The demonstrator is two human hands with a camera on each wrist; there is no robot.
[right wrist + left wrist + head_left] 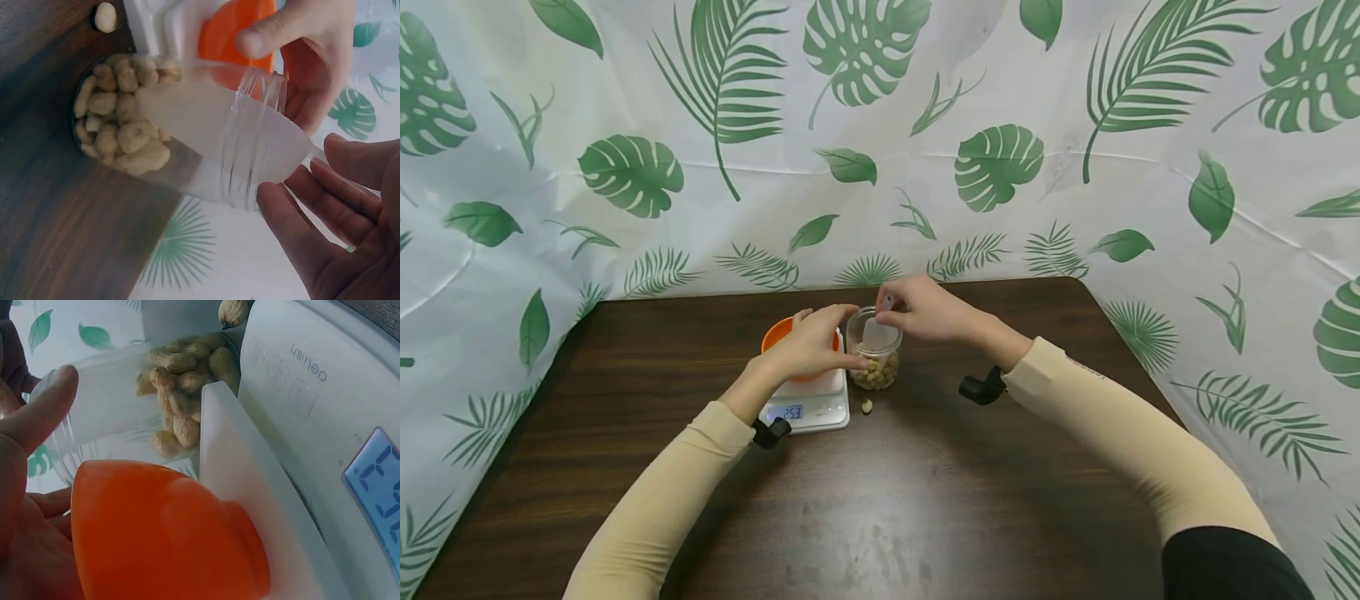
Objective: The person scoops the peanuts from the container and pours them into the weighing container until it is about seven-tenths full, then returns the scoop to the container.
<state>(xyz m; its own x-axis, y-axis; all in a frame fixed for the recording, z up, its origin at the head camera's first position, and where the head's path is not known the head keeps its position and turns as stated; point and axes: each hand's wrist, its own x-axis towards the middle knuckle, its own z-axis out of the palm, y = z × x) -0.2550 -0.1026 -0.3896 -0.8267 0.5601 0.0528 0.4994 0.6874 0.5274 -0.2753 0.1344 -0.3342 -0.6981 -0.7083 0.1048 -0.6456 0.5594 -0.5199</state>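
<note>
A clear jar (874,354) holds shelled-looking, tan peanuts (122,115) in its lower part. My left hand (811,343) holds the jar near its neck, thumb on the near side and fingers toward the back. From the right, my right hand (928,308) pinches the handle of a translucent white scoop (187,115). The scoop's blade reaches down through the jar's mouth to the peanuts. Beneath the left hand, an orange bowl (156,531) sits on a white kitchen scale (827,414); the bowl's inside is mostly hidden.
One loose peanut (867,407) lies on the dark wooden table (880,500) just in front of the jar. The scale's lit display (786,412) faces the near side. Behind the table hangs a white leaf-print sheet (910,183).
</note>
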